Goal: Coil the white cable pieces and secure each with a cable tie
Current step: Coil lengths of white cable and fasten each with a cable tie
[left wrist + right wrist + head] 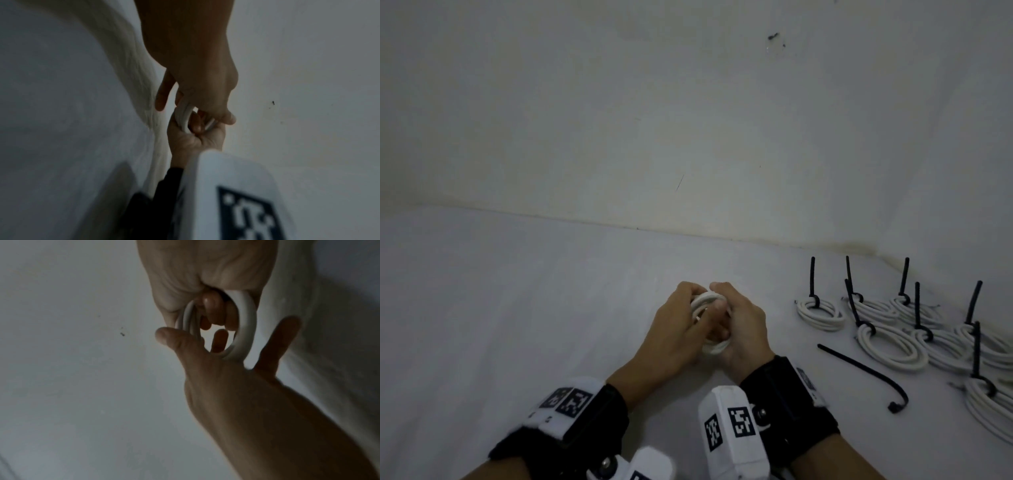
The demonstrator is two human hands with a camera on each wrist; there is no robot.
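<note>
While my left hand (674, 329) and right hand (739, 325) both curl round the white cable coil (709, 301) at near centre, it feels light but springy; I pinch across all loops; loose cable tie (866, 373) lies right.

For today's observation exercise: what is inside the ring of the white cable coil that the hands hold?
Fingers of both hands poke through the coil. Palms cover its far side; no tie shows there.

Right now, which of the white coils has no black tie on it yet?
The coil held between the left hand and right hand. Every coil lying on the right, like this one, already carries a tie.
</note>
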